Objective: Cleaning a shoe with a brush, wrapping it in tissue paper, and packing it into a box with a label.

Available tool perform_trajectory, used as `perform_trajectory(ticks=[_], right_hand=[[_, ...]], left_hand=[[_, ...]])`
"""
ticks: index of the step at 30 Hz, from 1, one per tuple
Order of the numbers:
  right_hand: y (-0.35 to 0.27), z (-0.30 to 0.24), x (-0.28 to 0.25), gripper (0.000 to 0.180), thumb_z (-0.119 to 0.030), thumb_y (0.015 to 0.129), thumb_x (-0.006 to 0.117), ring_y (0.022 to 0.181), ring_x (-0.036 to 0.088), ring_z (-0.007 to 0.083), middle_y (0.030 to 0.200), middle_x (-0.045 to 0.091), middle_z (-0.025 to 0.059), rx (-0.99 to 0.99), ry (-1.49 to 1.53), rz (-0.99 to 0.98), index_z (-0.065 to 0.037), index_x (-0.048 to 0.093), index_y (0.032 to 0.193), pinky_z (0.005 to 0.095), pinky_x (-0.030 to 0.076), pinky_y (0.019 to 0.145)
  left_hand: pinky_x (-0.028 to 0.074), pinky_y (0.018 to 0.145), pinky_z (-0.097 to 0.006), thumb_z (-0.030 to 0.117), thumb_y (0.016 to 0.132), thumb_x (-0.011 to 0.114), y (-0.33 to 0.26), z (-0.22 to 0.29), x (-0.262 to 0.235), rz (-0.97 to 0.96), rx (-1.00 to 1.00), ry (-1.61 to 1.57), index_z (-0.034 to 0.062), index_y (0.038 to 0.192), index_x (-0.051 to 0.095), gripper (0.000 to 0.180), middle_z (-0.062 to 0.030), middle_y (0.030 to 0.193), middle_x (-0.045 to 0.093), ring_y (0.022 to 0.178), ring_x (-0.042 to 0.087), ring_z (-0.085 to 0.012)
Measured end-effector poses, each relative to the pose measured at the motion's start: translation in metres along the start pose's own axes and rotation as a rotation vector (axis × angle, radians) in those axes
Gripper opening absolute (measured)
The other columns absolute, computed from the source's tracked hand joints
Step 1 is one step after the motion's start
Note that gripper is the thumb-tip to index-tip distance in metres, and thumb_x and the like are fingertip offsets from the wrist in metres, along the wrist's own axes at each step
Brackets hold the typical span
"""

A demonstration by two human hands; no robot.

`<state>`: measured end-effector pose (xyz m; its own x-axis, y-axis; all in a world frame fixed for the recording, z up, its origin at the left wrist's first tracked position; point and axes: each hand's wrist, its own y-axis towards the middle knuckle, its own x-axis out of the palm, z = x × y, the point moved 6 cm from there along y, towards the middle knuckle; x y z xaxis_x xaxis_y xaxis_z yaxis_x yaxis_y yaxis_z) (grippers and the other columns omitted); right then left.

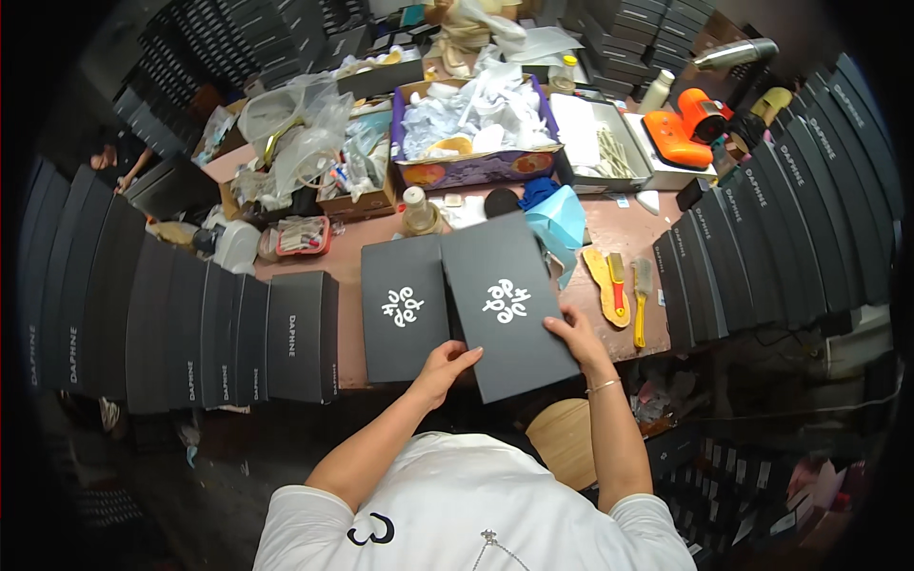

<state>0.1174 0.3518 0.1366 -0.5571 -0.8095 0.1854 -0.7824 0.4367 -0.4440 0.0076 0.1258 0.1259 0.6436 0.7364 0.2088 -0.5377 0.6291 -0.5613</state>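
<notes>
A dark grey shoebox (509, 343) with a white printed design lies tilted between my hands, raised at its near end. From the view above I cannot tell whether it is the whole box or only its lid. My right hand (579, 343) grips its right edge, thumb on top and fingers below. On its lower left edge is my left hand (446, 371), thumb against the side and the other fingers partly hidden. A second dark grey box (405, 343) with the same design sits flat just left of it, partly overlapped by the first.
Rows of dark boxes (305, 328) line both sides. Right of my hands lie a tan insole-shaped piece (598, 276) and a yellow-handled brush (639, 319). Beyond are a carton of crumpled white paper (476, 171), blue sheet (557, 219), glass jar (419, 211) and orange device (681, 133).
</notes>
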Motion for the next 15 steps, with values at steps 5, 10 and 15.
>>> perform_trajectory(ticks=[5,10,15], right_hand=[[-0.089,-0.101,-0.029,0.041,0.000,0.082,0.066,0.095,0.062,0.0165,0.109,0.061,0.0113,-0.358,0.084,0.145,-0.001,0.046,0.118,0.0304,0.052,0.084],[-0.073,-0.091,-0.083,0.053,-0.003,0.081,0.069,0.106,0.060,0.0294,0.118,0.059,0.0203,-0.542,-0.880,0.530,0.003,0.045,0.128,0.0375,0.049,0.089],[-0.032,-0.033,-0.013,0.046,-0.009,0.082,0.069,0.102,0.058,0.0353,0.111,0.059,0.0203,-0.741,-1.031,0.536,0.003,0.052,0.123,0.0428,0.047,0.087]], left_hand=[[0.036,0.104,-0.038,0.024,0.081,0.075,-0.019,0.033,-0.055,0.373,0.542,0.518,0.0009,0.121,0.053,0.052,-0.0172,0.129,0.050,0.123,0.046,-0.0309],[0.043,0.098,-0.038,0.031,0.086,0.070,-0.014,0.001,-0.176,0.594,0.191,0.439,-0.0044,0.130,0.044,0.062,-0.0204,0.124,0.053,0.115,0.053,-0.0299],[0.047,0.090,-0.032,0.030,0.085,0.073,0.025,-0.063,-0.230,0.273,-0.071,0.005,-0.0093,0.124,0.049,0.061,-0.0160,0.113,0.061,0.103,0.059,-0.0228]])
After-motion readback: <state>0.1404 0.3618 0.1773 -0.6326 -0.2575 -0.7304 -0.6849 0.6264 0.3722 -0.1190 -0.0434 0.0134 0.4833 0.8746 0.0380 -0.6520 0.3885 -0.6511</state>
